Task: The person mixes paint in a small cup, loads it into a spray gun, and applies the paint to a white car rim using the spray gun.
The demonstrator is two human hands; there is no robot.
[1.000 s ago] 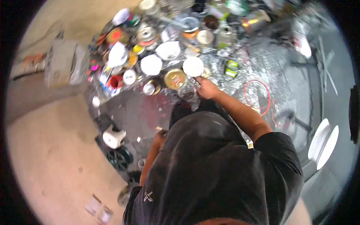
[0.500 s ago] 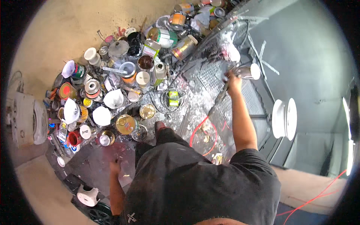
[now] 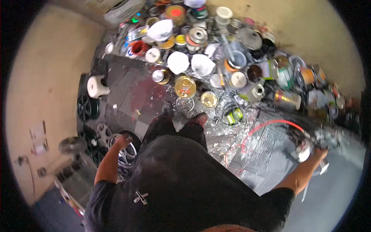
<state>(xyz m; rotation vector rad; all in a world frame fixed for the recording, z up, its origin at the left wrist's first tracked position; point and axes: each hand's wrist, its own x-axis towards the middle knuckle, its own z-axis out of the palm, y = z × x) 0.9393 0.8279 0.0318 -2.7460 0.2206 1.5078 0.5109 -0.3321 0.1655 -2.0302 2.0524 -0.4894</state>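
My right hand (image 3: 320, 154) is closed around a spray gun (image 3: 324, 165) at the right, over the grey surface. A red air hose (image 3: 278, 121) arcs up from the floor to the gun beside that hand. A whitish rounded thing (image 3: 303, 151) shows just left of my fingers; its kind is unclear. My left hand (image 3: 123, 142) hangs low at the left, nearest a silver wheel rim (image 3: 127, 156). Blur hides how its fingers lie, and I see nothing in it.
Paint cans (image 3: 184, 86), white cups (image 3: 178, 62) and bottles crowd the floor along the wall. Green-labelled packs (image 3: 234, 115) lie inside a wire coil. Dark wheels (image 3: 88, 107), a white stool (image 3: 97, 86) and a fan (image 3: 72, 145) stand at the left.
My view has swung round, bringing the left wall, fan and wheels in and taking the white wheel out. My right hand, still with the spray gun, appears lower and further right; my left hand higher.
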